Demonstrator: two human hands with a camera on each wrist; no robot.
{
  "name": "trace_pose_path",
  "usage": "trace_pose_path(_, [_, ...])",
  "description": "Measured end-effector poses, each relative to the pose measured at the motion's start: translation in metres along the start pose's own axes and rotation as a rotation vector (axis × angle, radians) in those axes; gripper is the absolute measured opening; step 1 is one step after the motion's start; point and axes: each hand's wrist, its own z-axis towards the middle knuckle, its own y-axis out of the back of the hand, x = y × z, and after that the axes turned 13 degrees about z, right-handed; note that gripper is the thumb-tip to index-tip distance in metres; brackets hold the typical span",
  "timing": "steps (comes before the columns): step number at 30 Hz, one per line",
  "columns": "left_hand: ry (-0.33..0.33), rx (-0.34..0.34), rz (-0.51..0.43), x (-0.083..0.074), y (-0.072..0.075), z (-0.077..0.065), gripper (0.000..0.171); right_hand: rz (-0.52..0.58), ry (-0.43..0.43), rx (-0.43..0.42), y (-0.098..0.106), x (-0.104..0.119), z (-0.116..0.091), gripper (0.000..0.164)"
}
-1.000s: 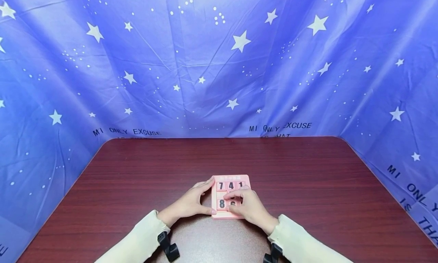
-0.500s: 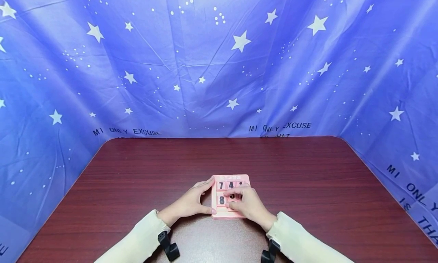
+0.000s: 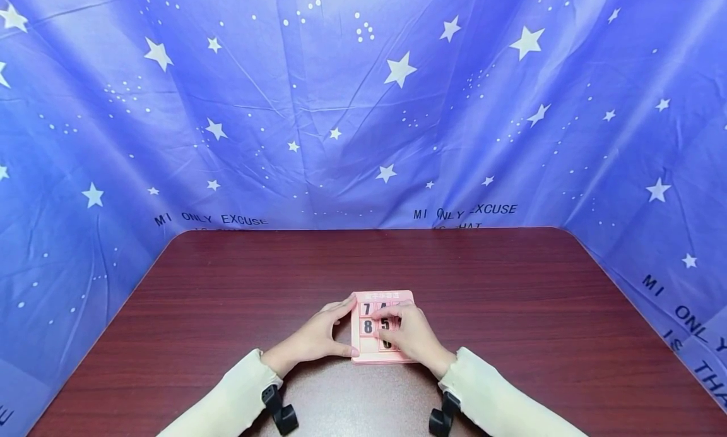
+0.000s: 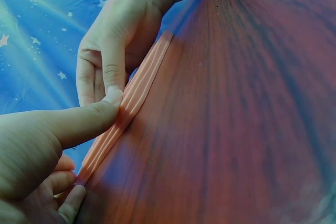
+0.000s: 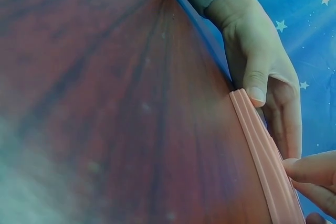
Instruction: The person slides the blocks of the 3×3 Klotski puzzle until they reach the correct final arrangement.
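Note:
A pink number slide puzzle [image 3: 369, 359] lies on the table in the head view, its tiles printed with black numerals. The tile marked 8 [image 3: 367, 326] sits in the middle row at the left, below the 7 tile [image 3: 366, 309]; a gap shows under the 8. My left hand [image 3: 312, 336] grips the puzzle's left side, thumb at the near corner and fingers along the far part. Over the right part lies my right hand [image 3: 417, 336], index finger and thumb apart, tips by the left and middle tiles. It hides the right-hand column. Both wrist views show the puzzle's ridged edge [image 4: 144, 80].
The dark red wood-grain table [image 3: 227, 279] extends all around the puzzle. Behind it and at both sides hangs a blue curtain [image 3: 341, 108] with white stars. Black devices [image 3: 280, 412] are strapped at both wrists.
The 8 tile has slid up from the bottom row to the middle row, leaving the gap beneath it. My right hand has shifted slightly; my left hand has stayed still.

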Motion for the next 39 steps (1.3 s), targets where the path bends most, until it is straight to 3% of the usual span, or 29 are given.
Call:
trace_pose_path(27, [-0.035,-0.015,0.025,0.0014,-0.0009,0.0002,0.097,-0.027,0.01,-0.013,-0.0014,-0.0035,0.0052,0.021])
trace_pose_path(39, [-0.015,-0.01,0.024,0.0015,-0.0013,-0.0001,0.096,0.074,-0.036,-0.006,0.0068,-0.0005,0.0018,0.021])
